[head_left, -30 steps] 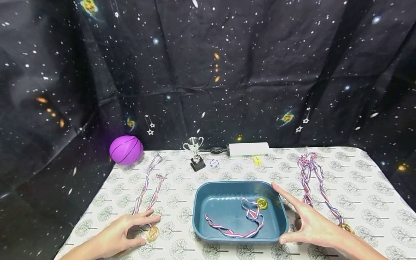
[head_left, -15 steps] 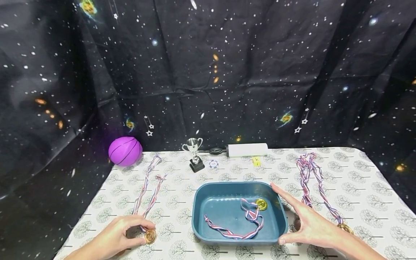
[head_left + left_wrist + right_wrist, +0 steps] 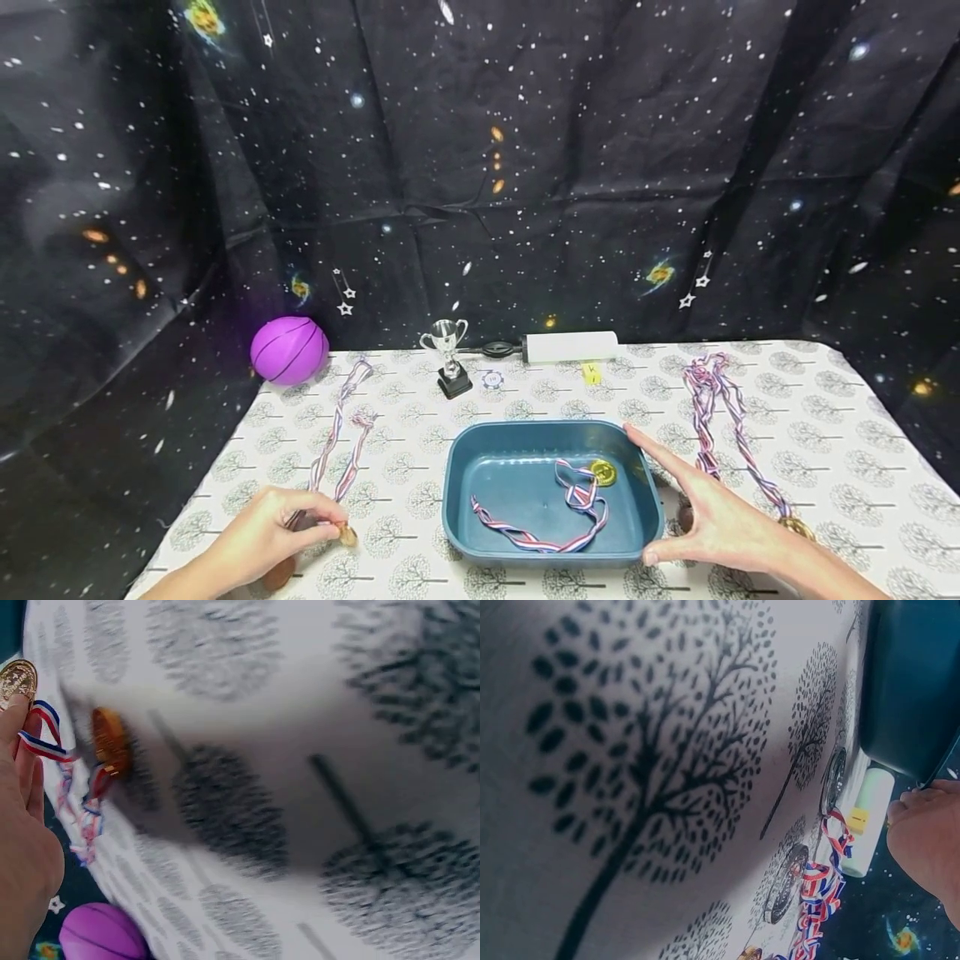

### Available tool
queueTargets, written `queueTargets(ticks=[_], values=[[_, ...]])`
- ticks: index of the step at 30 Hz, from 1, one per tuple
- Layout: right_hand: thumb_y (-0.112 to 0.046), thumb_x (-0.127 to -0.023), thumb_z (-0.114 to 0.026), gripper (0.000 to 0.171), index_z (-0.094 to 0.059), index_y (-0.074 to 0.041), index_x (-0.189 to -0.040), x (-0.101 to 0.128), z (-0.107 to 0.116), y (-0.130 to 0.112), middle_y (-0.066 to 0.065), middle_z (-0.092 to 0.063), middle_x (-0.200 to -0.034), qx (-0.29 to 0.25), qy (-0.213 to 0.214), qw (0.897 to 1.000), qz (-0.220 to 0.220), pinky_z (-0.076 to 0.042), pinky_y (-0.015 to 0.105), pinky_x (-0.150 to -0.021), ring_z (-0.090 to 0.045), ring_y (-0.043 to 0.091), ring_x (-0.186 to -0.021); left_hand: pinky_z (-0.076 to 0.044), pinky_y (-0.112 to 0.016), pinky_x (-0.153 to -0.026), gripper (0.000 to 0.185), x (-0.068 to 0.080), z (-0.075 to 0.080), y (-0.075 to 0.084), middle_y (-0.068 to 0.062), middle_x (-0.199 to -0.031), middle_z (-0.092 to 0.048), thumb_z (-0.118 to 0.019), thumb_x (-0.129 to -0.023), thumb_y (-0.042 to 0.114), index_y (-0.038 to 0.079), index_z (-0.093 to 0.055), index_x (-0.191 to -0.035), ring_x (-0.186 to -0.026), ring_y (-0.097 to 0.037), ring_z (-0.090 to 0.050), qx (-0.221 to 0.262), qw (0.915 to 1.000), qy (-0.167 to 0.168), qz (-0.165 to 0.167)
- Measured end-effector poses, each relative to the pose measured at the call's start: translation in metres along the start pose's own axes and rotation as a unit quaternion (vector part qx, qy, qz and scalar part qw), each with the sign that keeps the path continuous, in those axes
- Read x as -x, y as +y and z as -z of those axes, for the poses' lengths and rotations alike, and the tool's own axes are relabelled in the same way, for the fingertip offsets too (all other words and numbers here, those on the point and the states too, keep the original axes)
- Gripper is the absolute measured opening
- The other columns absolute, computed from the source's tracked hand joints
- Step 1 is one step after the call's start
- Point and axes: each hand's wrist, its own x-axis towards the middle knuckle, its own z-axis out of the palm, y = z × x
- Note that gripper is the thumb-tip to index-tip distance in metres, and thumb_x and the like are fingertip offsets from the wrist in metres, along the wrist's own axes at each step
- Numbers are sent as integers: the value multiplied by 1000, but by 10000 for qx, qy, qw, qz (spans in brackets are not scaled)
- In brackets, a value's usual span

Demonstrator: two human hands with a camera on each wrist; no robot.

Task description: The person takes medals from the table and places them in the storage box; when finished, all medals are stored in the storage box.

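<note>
No legible text or labels

Two bare hands, left hand (image 3: pixel 258 537) and right hand (image 3: pixel 720 521). Bare forearms too. No sleeves, rings, watch or gloves show. Nails short and plain. Fingers long, thin.

A dark starry backdrop (image 3: pixel 525 167) is hanging in creases behind the surface (image 3: pixel 825 433), whose pale cloth printed with grey trees is catching even, soft light.
</note>
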Motion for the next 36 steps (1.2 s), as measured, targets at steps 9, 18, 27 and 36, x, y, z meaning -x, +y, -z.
queueTargets(ticks=[9, 18, 27, 36], values=[[-42, -68, -101, 132, -23, -11, -170, 0, 0, 0, 15, -31, -172, -29, -1, 10000, 44, -25, 11, -115, -29, 5, -155, -48, -11, -95, 28, -40, 27, 29, 13, -97, -79, -89, -84, 4, 27, -82, -100, -98, -5, -73, 14, 9956, 525, 780], [-42, -68, -101, 132, -23, -12, -170, 0, 0, -1, 16, -32, -171, 7, -1, 10000, 26, -31, 15, -115, -31, 6, -154, -56, -20, -86, 21, -82, 53, 62, -3, -98, -80, -80, -91, -5, 11, -79, -104, -98, -13, -74, 988, 9874, 888, 857], [-38, -67, -102, 132, -23, -14, -170, 0, 2, -4, 12, -33, -172, 22, -29, 10000, -13, -44, 27, -111, -34, 6, -152, -62, -24, -81, 22, -118, 70, 100, -9, -99, -81, -72, -90, -19, -3, -72, -105, -90, -18, -79, 2269, 9639, 1298, 498], [-44, -67, -101, 133, -23, -13, -170, 0, 1, -1, 13, -33, -172, 45, 0, 10000, -19, -30, 18, -116, -30, 5, -154, -63, -28, -80, 27, -146, 70, 137, -18, -98, -79, -68, -85, -28, -11, -71, -106, -88, -22, -79, 2947, 9409, 1666, 73]])
